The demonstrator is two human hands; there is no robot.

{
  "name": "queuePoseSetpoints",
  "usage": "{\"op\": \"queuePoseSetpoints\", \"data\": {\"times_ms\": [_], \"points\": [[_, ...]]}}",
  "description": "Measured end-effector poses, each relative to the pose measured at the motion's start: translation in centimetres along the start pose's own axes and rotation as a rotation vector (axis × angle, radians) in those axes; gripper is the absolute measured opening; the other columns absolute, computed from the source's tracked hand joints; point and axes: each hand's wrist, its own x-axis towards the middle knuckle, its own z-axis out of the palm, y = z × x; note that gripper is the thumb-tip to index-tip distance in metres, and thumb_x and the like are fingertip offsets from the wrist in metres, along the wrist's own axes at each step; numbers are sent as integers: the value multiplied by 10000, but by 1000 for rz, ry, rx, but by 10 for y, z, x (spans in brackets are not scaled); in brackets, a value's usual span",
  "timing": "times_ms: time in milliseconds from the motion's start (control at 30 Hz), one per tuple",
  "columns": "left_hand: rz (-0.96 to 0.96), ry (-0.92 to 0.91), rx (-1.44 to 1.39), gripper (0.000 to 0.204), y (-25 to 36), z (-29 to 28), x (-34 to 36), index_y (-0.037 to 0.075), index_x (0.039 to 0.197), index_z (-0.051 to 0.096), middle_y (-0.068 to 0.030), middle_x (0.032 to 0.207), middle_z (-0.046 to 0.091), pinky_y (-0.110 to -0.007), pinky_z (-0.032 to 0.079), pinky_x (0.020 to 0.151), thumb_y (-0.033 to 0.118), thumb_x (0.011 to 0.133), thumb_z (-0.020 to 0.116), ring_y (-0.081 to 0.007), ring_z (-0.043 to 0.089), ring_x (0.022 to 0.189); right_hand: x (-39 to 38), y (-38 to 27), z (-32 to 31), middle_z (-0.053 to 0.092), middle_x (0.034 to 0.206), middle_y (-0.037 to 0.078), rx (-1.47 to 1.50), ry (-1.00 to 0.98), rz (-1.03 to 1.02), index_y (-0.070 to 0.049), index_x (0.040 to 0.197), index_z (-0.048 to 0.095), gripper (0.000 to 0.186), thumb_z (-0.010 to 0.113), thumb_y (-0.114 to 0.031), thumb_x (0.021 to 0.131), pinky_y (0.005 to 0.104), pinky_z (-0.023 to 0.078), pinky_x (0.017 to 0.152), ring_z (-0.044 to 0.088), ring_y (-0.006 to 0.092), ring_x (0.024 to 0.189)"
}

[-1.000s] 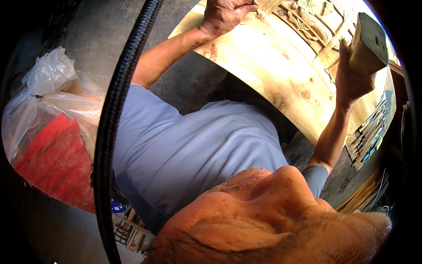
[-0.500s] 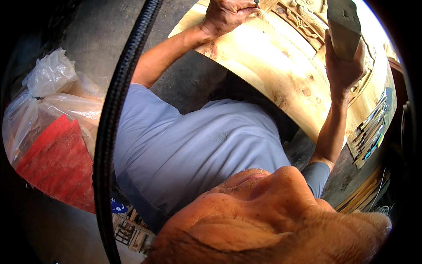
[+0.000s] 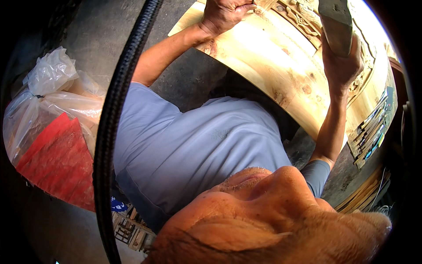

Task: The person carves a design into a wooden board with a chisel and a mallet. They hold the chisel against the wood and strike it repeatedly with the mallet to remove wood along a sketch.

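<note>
Left hand (image 3: 224,15) fisted on a barely visible chisel at the carved panel (image 3: 263,57) far edge, right hand (image 3: 340,66) clenching the mallet (image 3: 336,22): a glancing blow could hit knuckles or gouge the carving.

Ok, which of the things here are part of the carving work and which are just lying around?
In use:
- wooden mallet, gripped in the right hand
- left hand, closed at the carved band
- pale wooden panel

Lying about:
- clear plastic bags
- red sheet
- row of tools beside the panel
- black cable
</note>
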Motion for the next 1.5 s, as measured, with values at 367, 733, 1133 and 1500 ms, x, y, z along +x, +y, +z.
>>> {"op": "queuePoseSetpoints", "data": {"times_ms": [367,733,1133,1500], "points": [[89,-10,52,142,5,-4,-1,17,876,762,-114,858,739,-393,550,722,134,823,823,-297,718,799,5,-30,11,774,919,131,-45,30,-6,-131,1192,675,515,904,-309,767,373,618,693,780,278,811],[152,-92,113,89,-7,4,-15,4,885,757,-124,850,730,-392,554,709,74,837,784,-297,717,796,9,-29,15,773,946,149,16,124,-92,-106,1209,648,529,898,-252,765,362,625,671,782,273,836],[95,-21,22,198,-23,12,-25,14,988,789,-123,867,772,-284,597,677,182,885,806,-236,764,767,24,-15,26,784,841,95,-25,51,-58,-149,1222,668,414,817,-324,878,328,635,566,780,203,766],[101,51,-2,149,-16,10,-21,36,893,771,-110,801,745,-313,570,614,184,901,777,-261,735,702,34,-26,0,766,853,111,-165,44,-90,-160,1136,657,361,820,-269,833,363,617,649,768,263,747]]}}
